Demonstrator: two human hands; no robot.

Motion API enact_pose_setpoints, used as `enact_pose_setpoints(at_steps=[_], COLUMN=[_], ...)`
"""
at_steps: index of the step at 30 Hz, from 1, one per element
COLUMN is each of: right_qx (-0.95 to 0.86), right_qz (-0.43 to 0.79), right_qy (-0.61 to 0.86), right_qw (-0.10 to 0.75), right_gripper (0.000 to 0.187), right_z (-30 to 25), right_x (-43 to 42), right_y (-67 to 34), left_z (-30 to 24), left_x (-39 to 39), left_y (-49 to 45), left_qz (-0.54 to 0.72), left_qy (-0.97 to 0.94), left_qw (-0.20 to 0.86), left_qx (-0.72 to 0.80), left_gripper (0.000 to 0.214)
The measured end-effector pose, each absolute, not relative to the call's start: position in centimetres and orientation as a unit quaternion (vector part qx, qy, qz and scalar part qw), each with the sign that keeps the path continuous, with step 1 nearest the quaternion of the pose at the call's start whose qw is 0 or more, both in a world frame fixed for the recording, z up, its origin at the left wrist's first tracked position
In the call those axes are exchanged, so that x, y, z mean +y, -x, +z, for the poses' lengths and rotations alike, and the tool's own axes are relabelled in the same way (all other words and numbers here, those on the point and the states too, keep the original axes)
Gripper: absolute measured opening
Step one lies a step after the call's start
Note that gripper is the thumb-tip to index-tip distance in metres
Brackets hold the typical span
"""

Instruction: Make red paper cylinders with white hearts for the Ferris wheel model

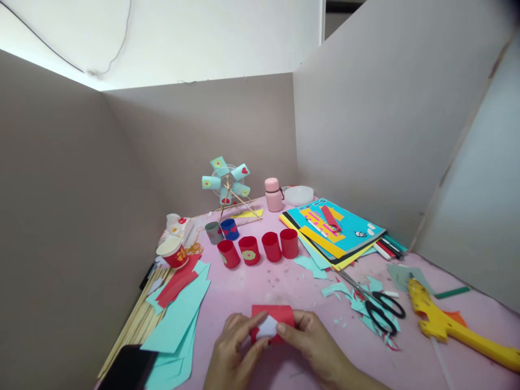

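Observation:
At the table's near middle, a red paper tube (pixel 280 311) lies between my hands. A small white paper piece (pixel 267 327) is on its near side. My left hand (pixel 235 346) holds the tube's left end, its index finger on the white piece's edge and its thumb below. Around the right end is closed my right hand (pixel 314 341), with the thumb pressed by the white piece. Beyond them stand several red paper cups, one bearing a green flower (pixel 249 255), with a grey paper cup (pixel 214 233) and a blue paper cup (pixel 229 229) behind.
A paper Ferris wheel (pixel 228 187) stands at the back, left of a pink bottle (pixel 273 195). Scissors (pixel 371 300) lie on teal scraps at right, near a yellow glue gun (pixel 450 325). Teal paper sheets (pixel 174 325), wooden sticks (pixel 130 330) and a phone (pixel 128 368) are at left.

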State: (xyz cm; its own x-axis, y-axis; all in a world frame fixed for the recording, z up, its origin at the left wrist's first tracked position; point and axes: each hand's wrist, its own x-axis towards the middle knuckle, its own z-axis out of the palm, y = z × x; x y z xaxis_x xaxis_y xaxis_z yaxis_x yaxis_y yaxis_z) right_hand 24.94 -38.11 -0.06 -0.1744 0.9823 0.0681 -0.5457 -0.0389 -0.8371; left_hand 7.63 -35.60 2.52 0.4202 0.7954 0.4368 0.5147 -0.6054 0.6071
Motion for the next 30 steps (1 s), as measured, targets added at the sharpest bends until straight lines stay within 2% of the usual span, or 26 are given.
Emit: enact_pose_setpoints(at_steps=[8,13,15,21,26,30], right_qx=[-0.397,-0.391,-0.404,-0.424,-0.401,-0.393], right_qz=[0.66,0.646,0.632,0.621,0.643,0.647], right_qy=[0.264,0.281,0.299,0.304,0.289,0.283], right_qw=[0.58,0.593,0.589,0.585,0.585,0.589], right_gripper=[0.036,0.037,0.037,0.034,0.035,0.036], right_z=[0.6,1.2,1.1,0.6,0.3,0.2], right_x=[-38.1,-38.1,-38.1,-38.1,-38.0,-37.8], right_y=[-25.1,-25.1,-25.1,-24.9,-24.9,-25.0], left_z=[2.9,2.7,2.4,2.0,2.0,1.5], left_x=[-35.6,-36.0,-36.1,-36.1,-35.7,-35.2], left_y=[-7.4,-7.3,-7.5,-8.2,-8.0,-7.4], left_qz=[0.352,0.377,0.386,0.367,0.334,0.333], left_qy=[-0.807,-0.735,-0.734,-0.814,-0.793,-0.763], left_qw=[0.198,0.301,0.305,0.214,0.248,0.279], left_qx=[0.432,0.476,0.469,0.396,0.445,0.479], left_gripper=[0.027,0.05,0.053,0.025,0.033,0.032])
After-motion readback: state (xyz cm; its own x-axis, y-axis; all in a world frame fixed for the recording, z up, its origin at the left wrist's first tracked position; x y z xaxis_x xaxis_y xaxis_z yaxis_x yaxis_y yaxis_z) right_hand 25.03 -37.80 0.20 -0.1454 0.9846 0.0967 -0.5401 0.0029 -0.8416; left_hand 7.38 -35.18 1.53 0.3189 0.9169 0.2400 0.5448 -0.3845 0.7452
